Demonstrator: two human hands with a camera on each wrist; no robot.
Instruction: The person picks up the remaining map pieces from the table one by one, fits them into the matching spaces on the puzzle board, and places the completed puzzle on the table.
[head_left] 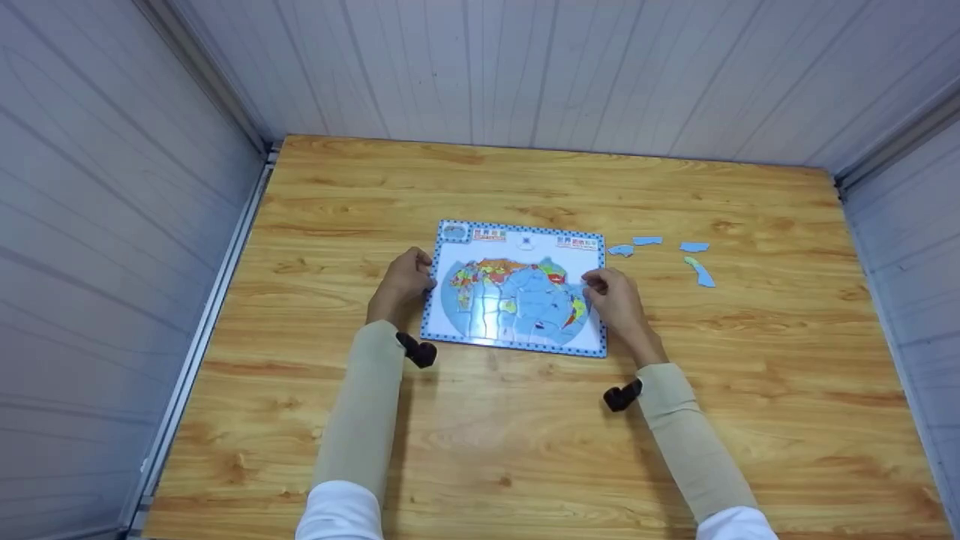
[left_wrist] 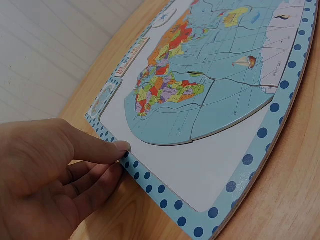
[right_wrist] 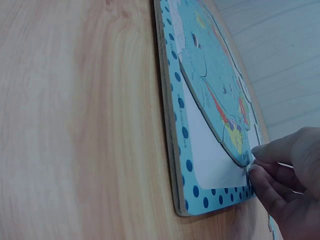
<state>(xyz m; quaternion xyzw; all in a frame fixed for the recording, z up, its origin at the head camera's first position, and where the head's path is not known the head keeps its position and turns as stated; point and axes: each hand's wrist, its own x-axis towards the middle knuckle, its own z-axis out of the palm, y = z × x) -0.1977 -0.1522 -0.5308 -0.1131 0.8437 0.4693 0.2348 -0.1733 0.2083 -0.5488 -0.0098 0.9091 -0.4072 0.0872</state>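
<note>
A world map puzzle board [head_left: 517, 347] with a blue dotted border lies flat on the table, most of its map filled with pieces. My left hand [head_left: 405, 279] grips the board's left edge; in the left wrist view the thumb [left_wrist: 118, 148] lies on the dotted border with the fingers curled at its side. Over the map's right end, my right hand [head_left: 616, 300] pinches a small puzzle piece [right_wrist: 251, 161], mostly hidden by the fingertips. That piece is at the rim of the map, next to the yellow and red land.
Several loose blue puzzle pieces [head_left: 694, 247] lie on the wooden table [head_left: 495, 450] to the right of the board. One curved piece [head_left: 701, 272] has a green tip. Pale panel walls [head_left: 502, 75] stand at the back and both sides.
</note>
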